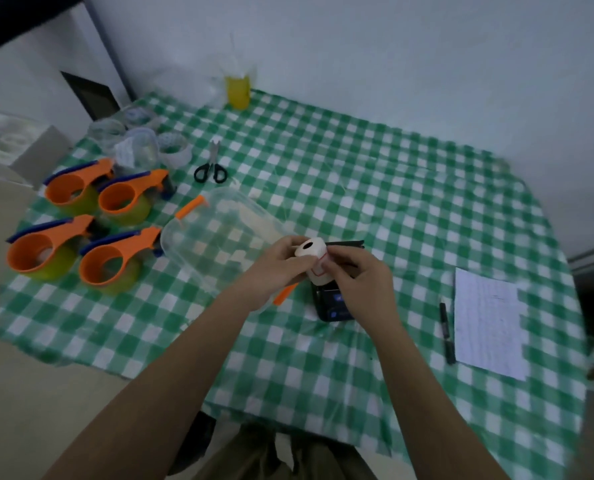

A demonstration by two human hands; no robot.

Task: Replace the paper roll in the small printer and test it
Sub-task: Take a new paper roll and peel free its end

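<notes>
**New roll in both hands, printer not yet loaded**

Head view: I see the paper roll [310, 250] held up above the table, just over the small printer [333, 303]. My left hand [277, 263] grips the roll from its left side, the fingers curled around the body. My right hand [357, 271] pinches the front of the roll with thumb and fingertips, at a place where a thin red line is drawn; I judge that this is a seal or the loose end of the paper, but it is too small to be sure. The dark core hole of the roll looks upward toward the camera.

The printer lies on the green checked tablecloth [392, 188], partly hidden under the roll and the right hand. A dark flap [345, 242] stands out behind the roll; it may be the open lid, I cannot tell for sure.

Other things lie apart: scissors [211, 168], four orange tape dispensers [81, 223], a clear plastic container [216, 244], a pen [447, 332] beside a sheet of paper [489, 320].

My judgement on progress: the new roll is picked up and is being prepared. Still to do: put it in the compartment, feed the end out, close the lid, and make a test print
</notes>
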